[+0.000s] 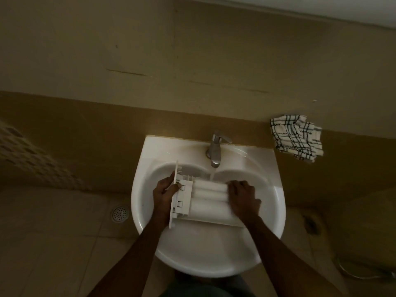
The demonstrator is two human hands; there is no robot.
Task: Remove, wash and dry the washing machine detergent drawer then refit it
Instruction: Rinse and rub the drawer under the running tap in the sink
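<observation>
The white detergent drawer (205,199) lies across the bowl of the white sink (270,202), its front panel to the left and its underside up. My left hand (166,195) grips the drawer at the front panel, thumb on top. At the drawer's right end, my right hand (243,199) holds it with fingers curled over its edge. Water runs from the chrome tap (215,150) onto the far side of the drawer.
A black-and-white checked cloth (296,138) hangs on the wall right of the sink. A round floor drain (120,213) sits in the tiled floor to the left. The tan wall is close behind the sink.
</observation>
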